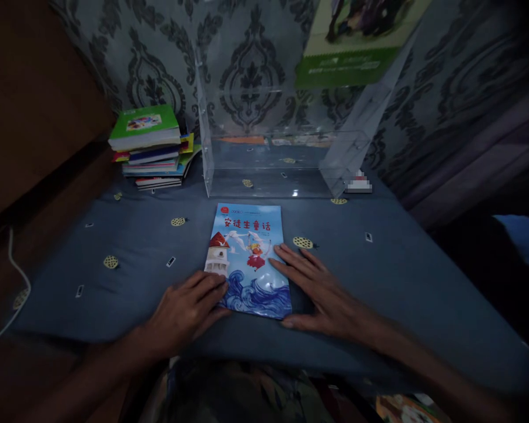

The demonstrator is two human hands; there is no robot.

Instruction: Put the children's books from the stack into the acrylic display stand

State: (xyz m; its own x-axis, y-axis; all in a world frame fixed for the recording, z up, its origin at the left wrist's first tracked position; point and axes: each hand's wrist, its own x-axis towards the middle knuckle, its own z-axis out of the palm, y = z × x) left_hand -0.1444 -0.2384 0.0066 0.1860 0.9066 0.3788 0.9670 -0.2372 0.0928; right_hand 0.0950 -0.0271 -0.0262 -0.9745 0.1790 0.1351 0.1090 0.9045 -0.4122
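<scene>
Dim blue bedsheet (379, 276) under me, the picture book (247, 258) lies flat between my left hand (187, 308) and right hand (317, 291), both open and pressing its edges, gripping nothing, so I reckon its glossy cover could slide on the soft cloth.

left hand (189, 308), right hand (320, 291), flat on book (247, 258)

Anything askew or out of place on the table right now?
Mostly tidy. The blue picture book lies flat and closed, a hand at each edge: left hand, right hand. Only the stack of books at the back left looks uneven, its lower books fanned out of line. The clear stand sits upright.
</scene>
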